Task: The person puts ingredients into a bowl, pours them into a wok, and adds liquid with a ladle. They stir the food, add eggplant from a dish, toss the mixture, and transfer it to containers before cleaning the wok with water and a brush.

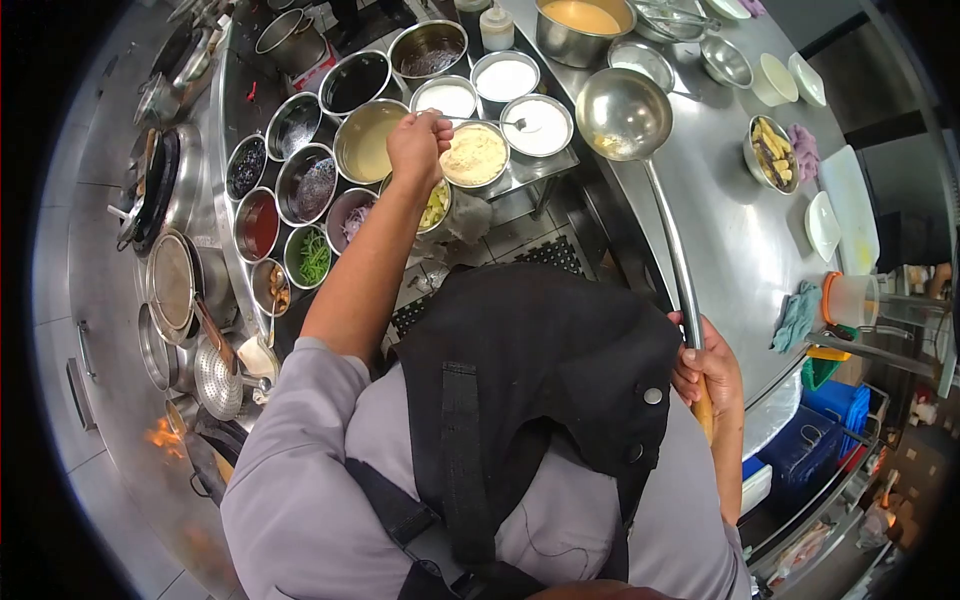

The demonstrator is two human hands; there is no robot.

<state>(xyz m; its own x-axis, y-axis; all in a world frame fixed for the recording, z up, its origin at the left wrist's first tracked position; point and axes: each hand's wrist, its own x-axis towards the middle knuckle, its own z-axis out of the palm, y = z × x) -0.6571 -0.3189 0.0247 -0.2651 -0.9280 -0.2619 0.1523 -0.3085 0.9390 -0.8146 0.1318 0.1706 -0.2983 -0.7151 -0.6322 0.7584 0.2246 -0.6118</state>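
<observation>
My left hand [418,150] is closed on the handle of a small spoon [480,121]. The spoon's tip lies at the left side of a steel bowl of white powder [543,128]. Below it is a bowl of pale yellow powder [474,155], and by my wrist a pot of yellowish liquid [366,145]. My right hand [712,370] grips the wooden handle of a long steel ladle [625,112]. The ladle's wide bowl is held level with the counter edge, with a little yellowish residue inside.
Several seasoning pots, including red sauce [259,224] and chopped greens [314,257], crowd the left. On the steel counter [725,240] stand a pot of orange liquid [587,16] and a bowl of yellow-and-purple pieces [771,154]. Flames [165,437] show at lower left, near a strainer [172,280].
</observation>
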